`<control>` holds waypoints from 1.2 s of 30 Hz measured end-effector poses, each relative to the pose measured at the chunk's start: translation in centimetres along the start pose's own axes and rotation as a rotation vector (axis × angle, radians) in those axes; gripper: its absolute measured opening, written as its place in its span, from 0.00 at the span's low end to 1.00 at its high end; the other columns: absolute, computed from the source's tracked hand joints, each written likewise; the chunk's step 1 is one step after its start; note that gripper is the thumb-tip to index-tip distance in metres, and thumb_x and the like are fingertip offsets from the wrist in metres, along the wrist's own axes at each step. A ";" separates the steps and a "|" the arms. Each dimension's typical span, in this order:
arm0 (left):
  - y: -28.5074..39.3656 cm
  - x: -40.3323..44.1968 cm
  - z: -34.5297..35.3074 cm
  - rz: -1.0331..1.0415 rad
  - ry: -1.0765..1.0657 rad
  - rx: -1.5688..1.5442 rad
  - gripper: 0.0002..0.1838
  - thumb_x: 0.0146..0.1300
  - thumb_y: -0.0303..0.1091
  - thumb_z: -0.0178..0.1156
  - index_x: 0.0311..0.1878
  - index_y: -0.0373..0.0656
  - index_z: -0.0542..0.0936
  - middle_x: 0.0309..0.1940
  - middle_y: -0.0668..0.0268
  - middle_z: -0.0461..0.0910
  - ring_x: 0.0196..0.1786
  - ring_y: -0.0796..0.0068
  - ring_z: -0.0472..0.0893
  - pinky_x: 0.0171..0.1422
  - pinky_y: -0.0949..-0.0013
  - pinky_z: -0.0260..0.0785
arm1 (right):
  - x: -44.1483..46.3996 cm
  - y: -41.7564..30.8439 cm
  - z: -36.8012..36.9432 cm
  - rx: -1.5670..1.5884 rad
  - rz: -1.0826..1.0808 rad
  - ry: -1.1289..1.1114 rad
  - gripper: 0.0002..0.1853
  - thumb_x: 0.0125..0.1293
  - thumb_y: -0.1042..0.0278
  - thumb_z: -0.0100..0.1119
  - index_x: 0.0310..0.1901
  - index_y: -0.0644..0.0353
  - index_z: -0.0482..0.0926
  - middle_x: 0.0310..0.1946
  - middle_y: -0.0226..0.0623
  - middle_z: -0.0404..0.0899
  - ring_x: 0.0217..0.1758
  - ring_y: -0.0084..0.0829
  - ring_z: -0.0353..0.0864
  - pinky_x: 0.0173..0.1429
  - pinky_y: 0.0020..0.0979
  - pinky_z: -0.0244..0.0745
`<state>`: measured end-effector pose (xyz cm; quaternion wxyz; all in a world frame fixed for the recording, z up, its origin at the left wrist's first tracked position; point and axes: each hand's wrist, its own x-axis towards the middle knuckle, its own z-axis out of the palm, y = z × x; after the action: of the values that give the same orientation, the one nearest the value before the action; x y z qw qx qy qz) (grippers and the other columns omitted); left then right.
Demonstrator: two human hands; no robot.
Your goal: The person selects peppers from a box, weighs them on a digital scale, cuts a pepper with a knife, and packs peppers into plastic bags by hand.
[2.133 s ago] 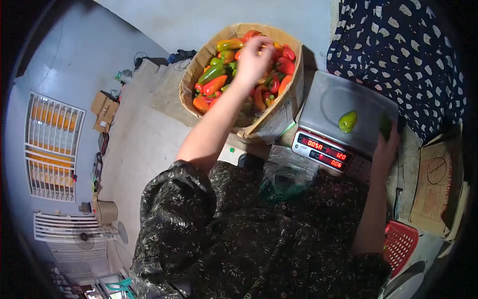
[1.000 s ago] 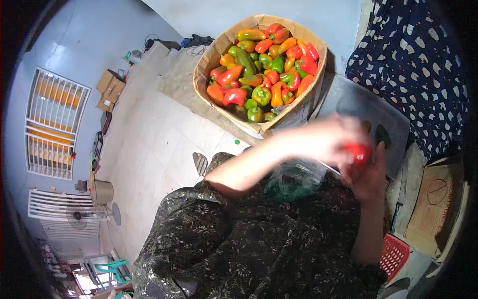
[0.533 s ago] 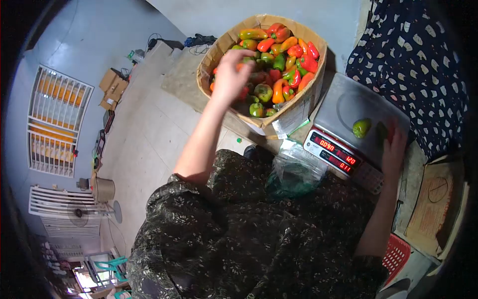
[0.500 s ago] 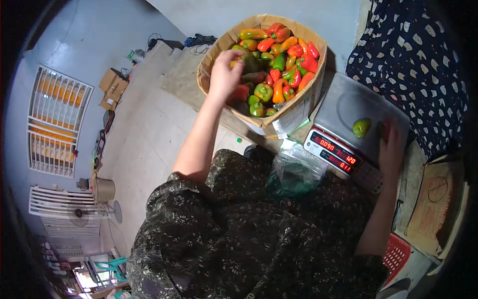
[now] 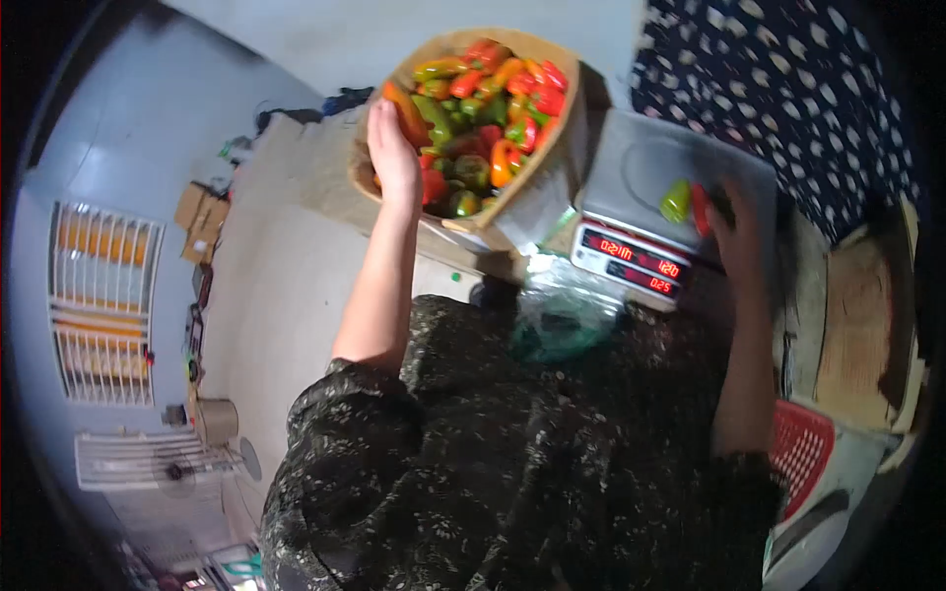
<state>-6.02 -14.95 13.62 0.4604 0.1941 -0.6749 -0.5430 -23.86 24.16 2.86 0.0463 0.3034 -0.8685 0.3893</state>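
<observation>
A deep cardboard box (image 5: 570, 148) holds many red, orange and green peppers. At its left side my left hand (image 5: 394, 163) lies with straight fingers along an orange pepper (image 5: 406, 113); the hand is not wrapped round it. On the grey plate of a digital scale (image 5: 631, 153) sits a green pepper (image 5: 676, 201), with a red pepper (image 5: 701, 209) close on its right. My right hand (image 5: 734, 227) is beside the red pepper, its fingers dark and blurred, so I cannot tell whether they grip it. Red digits (image 5: 631, 258) glow on the scale's front.
A clear and green plastic bag (image 5: 567, 305) lies between the scale and my lap. Dark patterned cloth (image 5: 778, 98) hangs behind the scale. To the right are an opened cardboard carton (image 5: 862, 325) and a red perforated plastic item (image 5: 800, 458).
My left hand has shifted from over the peppers to the box's left side. A red pepper now shows beside the green one on the scale, and the digits read higher. The view has tilted.
</observation>
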 end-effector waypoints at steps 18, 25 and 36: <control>-13.5 -10.7 22.3 -0.178 -0.772 0.333 0.14 0.62 0.37 0.58 0.46 0.39 0.72 0.43 0.48 0.75 0.47 0.55 0.76 0.53 0.60 0.68 | 1.3 7.5 -0.8 0.439 0.183 0.586 0.20 0.69 0.52 0.48 0.47 0.62 0.78 0.44 0.45 0.78 0.52 0.40 0.76 0.59 0.35 0.67; -2.5 -14.7 15.2 -0.124 -0.969 0.277 0.12 0.66 0.32 0.52 0.49 0.37 0.73 0.41 0.65 0.77 0.44 0.77 0.75 0.50 0.72 0.68 | -0.8 -2.8 0.3 0.483 -0.183 0.312 0.09 0.59 0.65 0.58 0.30 0.62 0.79 0.33 0.41 0.77 0.40 0.39 0.77 0.46 0.37 0.72; -7.1 -26.3 -1.3 -0.273 -1.164 0.668 0.11 0.60 0.26 0.50 0.46 0.37 0.73 0.40 0.43 0.76 0.47 0.42 0.75 0.52 0.53 0.68 | -13.7 -8.5 14.7 -0.287 -0.246 -0.736 0.14 0.58 0.69 0.51 0.42 0.62 0.82 0.48 0.55 0.73 0.51 0.48 0.75 0.50 0.44 0.74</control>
<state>6.56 1.96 -3.71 -0.1346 0.0854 -0.9133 -0.3749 -5.65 16.14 -6.16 -0.1794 0.5144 -0.8298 0.1212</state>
